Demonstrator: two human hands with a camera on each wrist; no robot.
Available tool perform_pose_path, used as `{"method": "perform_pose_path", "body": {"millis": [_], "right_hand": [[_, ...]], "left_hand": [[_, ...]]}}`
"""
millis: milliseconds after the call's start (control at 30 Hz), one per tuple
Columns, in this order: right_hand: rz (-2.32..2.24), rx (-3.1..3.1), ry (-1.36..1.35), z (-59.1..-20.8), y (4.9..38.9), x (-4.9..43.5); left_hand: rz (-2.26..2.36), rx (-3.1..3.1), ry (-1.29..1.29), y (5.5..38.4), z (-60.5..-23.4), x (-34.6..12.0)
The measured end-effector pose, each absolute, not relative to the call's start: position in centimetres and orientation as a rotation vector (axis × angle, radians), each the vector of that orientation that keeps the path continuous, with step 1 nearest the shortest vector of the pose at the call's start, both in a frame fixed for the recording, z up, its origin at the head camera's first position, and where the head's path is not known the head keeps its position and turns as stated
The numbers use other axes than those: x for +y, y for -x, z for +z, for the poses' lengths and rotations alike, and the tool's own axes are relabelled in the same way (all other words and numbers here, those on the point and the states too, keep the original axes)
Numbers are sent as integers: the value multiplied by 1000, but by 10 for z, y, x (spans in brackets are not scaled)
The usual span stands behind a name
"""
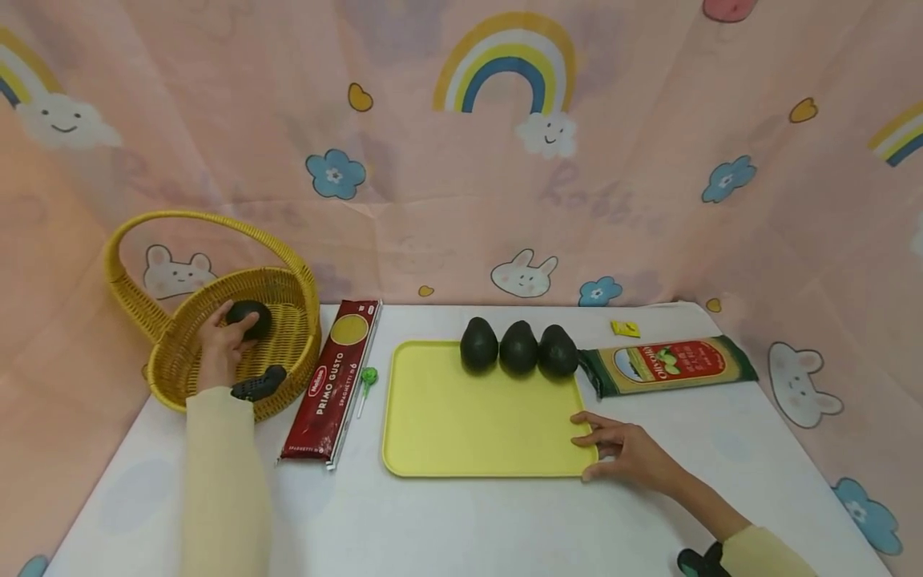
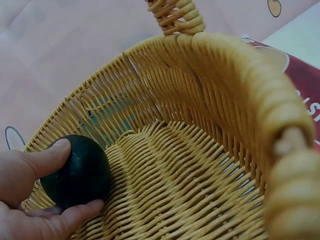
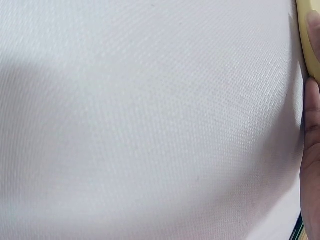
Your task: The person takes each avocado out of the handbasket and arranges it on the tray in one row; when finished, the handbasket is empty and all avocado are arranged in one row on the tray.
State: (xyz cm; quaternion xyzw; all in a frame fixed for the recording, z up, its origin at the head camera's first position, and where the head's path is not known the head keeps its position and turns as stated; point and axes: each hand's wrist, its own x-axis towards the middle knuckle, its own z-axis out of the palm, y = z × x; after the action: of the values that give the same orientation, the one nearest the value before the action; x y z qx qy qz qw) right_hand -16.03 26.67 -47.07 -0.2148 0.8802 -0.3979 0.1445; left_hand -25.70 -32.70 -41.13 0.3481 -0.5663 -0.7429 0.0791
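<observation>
Inside the yellow wicker basket, my left hand grips a dark avocado between thumb and fingers. In the left wrist view the avocado is near the basket's woven wall, over the floor. My right hand holds the right rim of a yellow tray, fingers over the edge and thumb by the near corner. The right wrist view catches only part of that hand and a strip of the tray. Three more avocados stand in a row along the tray's far edge.
A red spaghetti packet lies between basket and tray, beside a green lollipop. Right of the tray lie a green-and-red packet and a small yellow wrapped piece. The basket's tall handle arches above its opening. A patterned pink cloth hangs behind the table.
</observation>
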Motion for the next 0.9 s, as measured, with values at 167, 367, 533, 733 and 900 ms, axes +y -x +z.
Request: {"method": "perform_pose_path", "body": {"millis": [167,367,533,733,900], "right_hand": [[-1139,2545,656,-469,160,267],[-1099,2564,652,-466,160,265],[-1106,2554,637,-466,160,265],[-1105,2544,600,-468,160,266],[-1096,2548,605,-465,160,264]], "left_hand": [[-2269,-1682,-1064,254,-405,-330],[-2276,-1713,-983,251,-406,-334],[-2368,-1782,-916,243,-405,-335],[-2463,-1809,-878,238,-407,-338],[-2474,-1863,-818,234,-407,-343]]}}
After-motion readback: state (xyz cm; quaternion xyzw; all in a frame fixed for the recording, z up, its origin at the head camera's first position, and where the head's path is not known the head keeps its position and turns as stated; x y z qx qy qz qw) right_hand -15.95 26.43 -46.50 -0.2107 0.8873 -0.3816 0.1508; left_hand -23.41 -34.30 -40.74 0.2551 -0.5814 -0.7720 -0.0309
